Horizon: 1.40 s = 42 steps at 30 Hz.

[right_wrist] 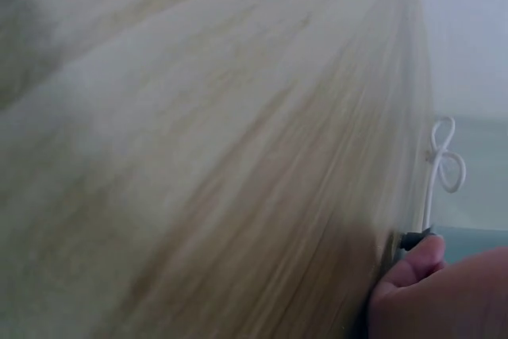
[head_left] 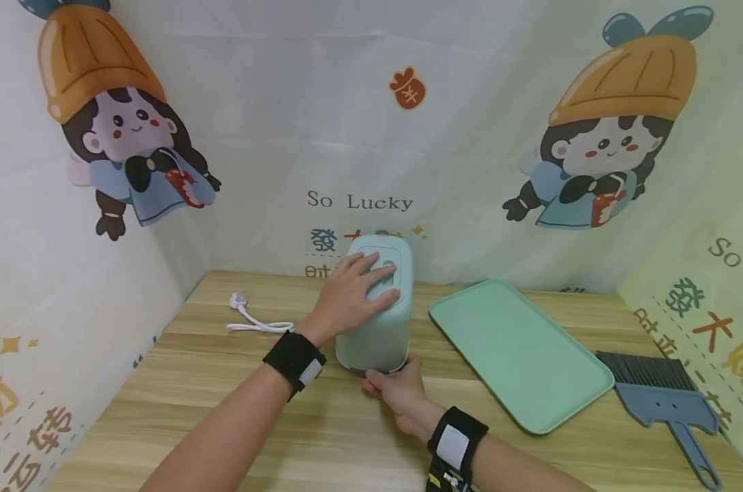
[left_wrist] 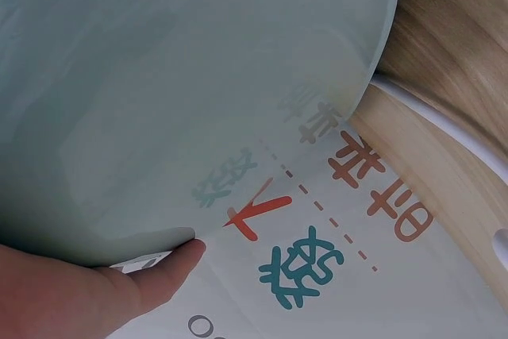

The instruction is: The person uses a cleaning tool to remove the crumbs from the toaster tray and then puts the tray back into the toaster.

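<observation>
A tall, pale green appliance (head_left: pixel 377 328) with rounded corners stands near the middle of the table; its exact kind does not show. My left hand (head_left: pixel 353 290) rests on its top panel with the fingers spread. In the left wrist view, the appliance's smooth side (left_wrist: pixel 175 101) fills the upper left, with part of the left hand (left_wrist: pixel 87 291) against it. Down at the front lower edge, my right hand (head_left: pixel 402 393) holds the base, its fingers partly hidden. In the right wrist view, a small black part (right_wrist: pixel 413 240) shows beside the right hand's fingertips (right_wrist: pixel 429 252).
A white cord with a plug (head_left: pixel 238 301) lies looped left of the appliance. To the right is a flat green tray (head_left: pixel 519 355). Beyond it lies a blue-grey brush (head_left: pixel 660 396) with dark bristles. Printed cloth (head_left: pixel 273 137) hangs behind the wooden table (head_left: pixel 223 383).
</observation>
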Available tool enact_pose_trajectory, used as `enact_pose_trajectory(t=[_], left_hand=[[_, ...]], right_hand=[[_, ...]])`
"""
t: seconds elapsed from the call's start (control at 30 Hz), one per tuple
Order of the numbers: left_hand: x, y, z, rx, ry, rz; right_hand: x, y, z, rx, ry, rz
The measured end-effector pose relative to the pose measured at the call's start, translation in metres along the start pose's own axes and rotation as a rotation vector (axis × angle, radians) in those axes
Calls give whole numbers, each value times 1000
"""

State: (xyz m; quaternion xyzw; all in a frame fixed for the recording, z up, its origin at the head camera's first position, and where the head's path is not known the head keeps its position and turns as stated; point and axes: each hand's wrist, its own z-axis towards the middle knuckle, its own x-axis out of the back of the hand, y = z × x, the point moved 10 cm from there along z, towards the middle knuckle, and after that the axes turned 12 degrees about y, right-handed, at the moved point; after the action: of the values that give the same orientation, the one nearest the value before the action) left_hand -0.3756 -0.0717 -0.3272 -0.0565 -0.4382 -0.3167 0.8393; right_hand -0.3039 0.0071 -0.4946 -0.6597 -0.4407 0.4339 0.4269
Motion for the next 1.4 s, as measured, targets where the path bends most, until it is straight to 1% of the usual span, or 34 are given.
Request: enact_pose_trajectory(t=[0.27,0.37,0.43,0.63,0.8,0.87,1.2,1.4], left_hand=[[4,1,1,-1,-1,-4],[4,1,0,-3,3,2],[4,-1,0,-4,9,7],[3,-2,0,-5,14,2],[4,-2,-1,-3,12,-3],[4,-2,-1,-2,9,-4],[3,0,-1,4,4,-10],[5,1,-2,10,4,-1]], right_hand=[[-1,-1,0,58,40,-17],[-2,0,0,58,40,-36],[-4,0,0,53,26,-38],[-7,1,0,-16,-33,-11],[-6,4,0,-91,-56,23],[-5,5,0,-109,-59,38],[-3,3,-3,-120,-47,24],[-2,4,-14,-148,-67,2]])
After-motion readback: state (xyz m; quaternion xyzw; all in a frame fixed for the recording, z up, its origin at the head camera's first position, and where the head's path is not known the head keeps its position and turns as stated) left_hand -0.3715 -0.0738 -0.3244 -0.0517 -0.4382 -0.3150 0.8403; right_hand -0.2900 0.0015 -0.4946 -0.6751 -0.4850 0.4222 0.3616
